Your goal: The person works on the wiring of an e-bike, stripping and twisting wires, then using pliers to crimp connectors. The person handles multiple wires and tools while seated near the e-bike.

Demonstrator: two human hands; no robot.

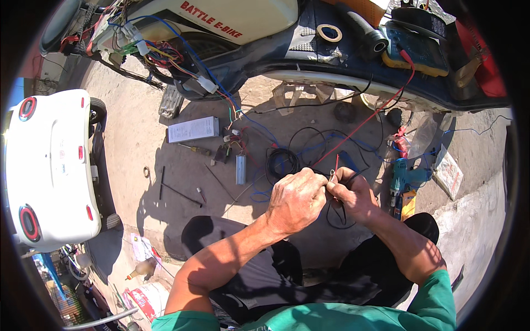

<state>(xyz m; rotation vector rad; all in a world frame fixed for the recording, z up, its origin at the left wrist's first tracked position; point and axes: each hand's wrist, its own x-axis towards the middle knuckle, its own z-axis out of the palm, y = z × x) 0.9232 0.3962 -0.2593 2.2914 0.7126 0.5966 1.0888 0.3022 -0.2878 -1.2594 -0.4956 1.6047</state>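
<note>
My left hand (296, 200) and my right hand (354, 194) meet in front of my knees, pinching a thin electrical wire between their fingertips. A short red wire end (337, 161) and a bare looped end stand up at my right fingertips. A black cable runs from my right hand down in a loop (340, 219). Just beyond my left hand lies a coil of black cable (282, 163) on the ground. A red test lead (364, 120) stretches from a multimeter (415, 49) down behind my hands. The exact grip at the fingertips is partly hidden.
An electric bike's white body (248, 20) stands ahead, with a loose wiring harness (165, 56) at left. On the ground lie a white box (193, 129), a screwdriver (199, 150), a silver metal module (241, 169) and a teal power tool (399, 176). A white vehicle (54, 165) stands far left.
</note>
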